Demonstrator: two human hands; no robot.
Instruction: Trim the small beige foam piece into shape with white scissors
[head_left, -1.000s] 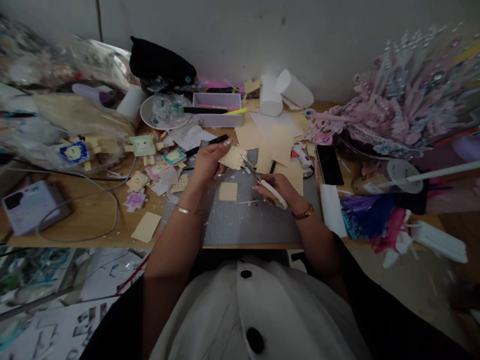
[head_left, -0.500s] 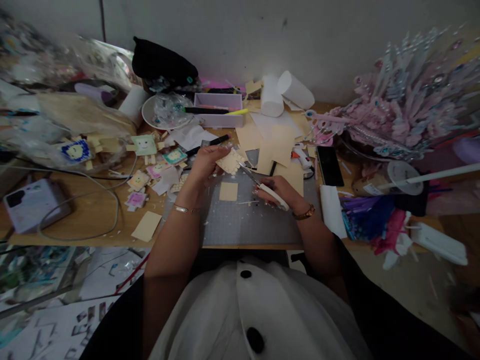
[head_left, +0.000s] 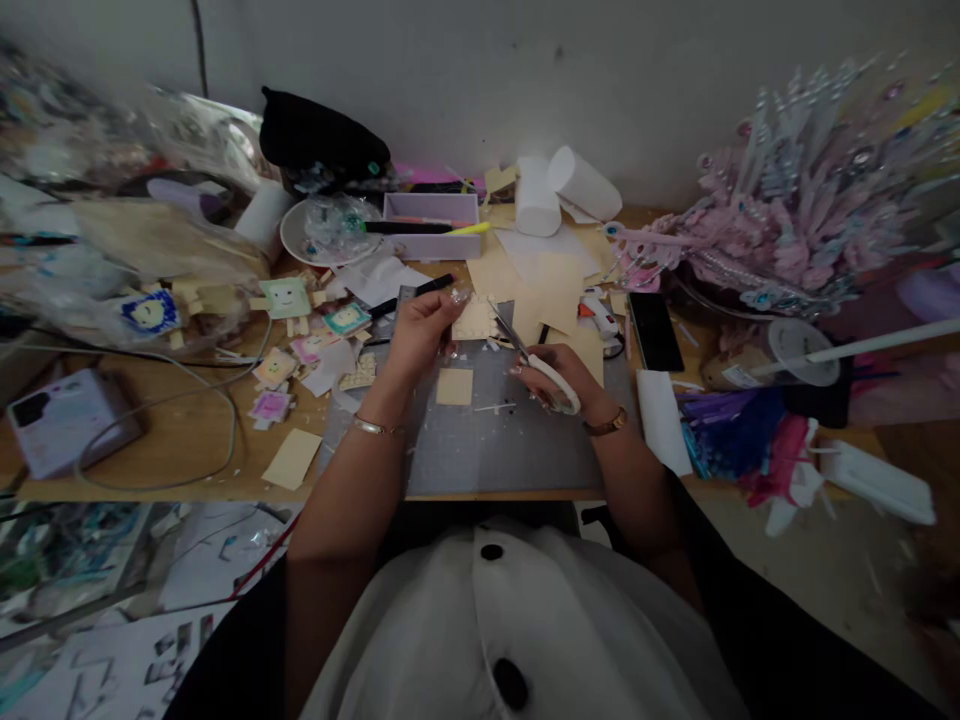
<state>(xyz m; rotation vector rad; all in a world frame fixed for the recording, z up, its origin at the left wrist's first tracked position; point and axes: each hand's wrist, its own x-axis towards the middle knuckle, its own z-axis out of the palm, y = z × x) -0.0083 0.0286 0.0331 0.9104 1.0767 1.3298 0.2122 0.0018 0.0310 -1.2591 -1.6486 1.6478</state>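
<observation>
Between the fingers of my left hand (head_left: 424, 335) is a cream foam piece (head_left: 475, 318) with a scalloped edge, held above the mat. My right hand (head_left: 555, 378) is closed round the handles of white-handled scissors (head_left: 551, 380). The scissor blades reach the right edge of the foam piece. Below the hands, a plain cream square (head_left: 454, 387) lies flat on the grey cutting mat (head_left: 487, 450). Beside my left wrist lies another scalloped piece (head_left: 358, 372), partly hidden by the arm.
Small painted face figures (head_left: 286, 297) crowd the left of the table. Behind the hands are cream sheets (head_left: 551, 290), a lilac box (head_left: 431, 240) and white rolls (head_left: 538, 197). At right lie a phone (head_left: 655, 331), a lidded cup (head_left: 802, 352) and pink jewelled decorations (head_left: 795, 210).
The foam piece has turned in my left hand, and now sits more level and slightly to the right. The scissors have swung a little and stay at its right edge.
</observation>
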